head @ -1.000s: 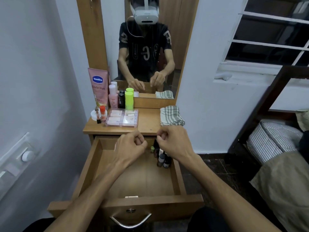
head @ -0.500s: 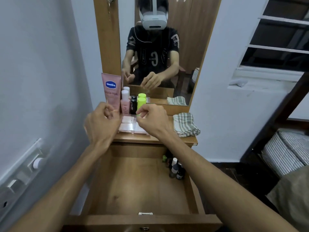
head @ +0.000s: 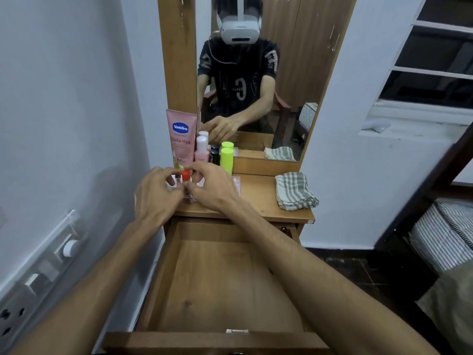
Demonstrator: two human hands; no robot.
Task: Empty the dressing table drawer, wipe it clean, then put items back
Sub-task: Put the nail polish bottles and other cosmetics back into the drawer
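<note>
The wooden drawer [head: 220, 283] is pulled out below the dressing table top [head: 258, 198], and the part of its floor that shows is bare. Its right back corner is hidden by my right forearm. Both hands are at the top's left front corner. My right hand [head: 212, 188] pinches a small red-capped bottle [head: 186, 175] just below the cap. My left hand [head: 153, 196] curls around small items beside that bottle; its grip is hidden by the fingers. Behind stand a pink Vaseline tube [head: 181, 137], a pink bottle [head: 201, 149], a black bottle [head: 214, 155] and a neon green bottle [head: 226, 160].
A folded checked cloth [head: 294, 190] lies on the right of the table top. A clear box [head: 236, 185] shows partly under my right hand. The mirror [head: 281, 73] rises behind, a wall with a switch panel [head: 51, 262] is close on the left, and a bed [head: 445, 239] stands to the right.
Both hands rose from over the drawer to the table top and closed in on the small bottles at its left front. The view moved closer and tilted up.
</note>
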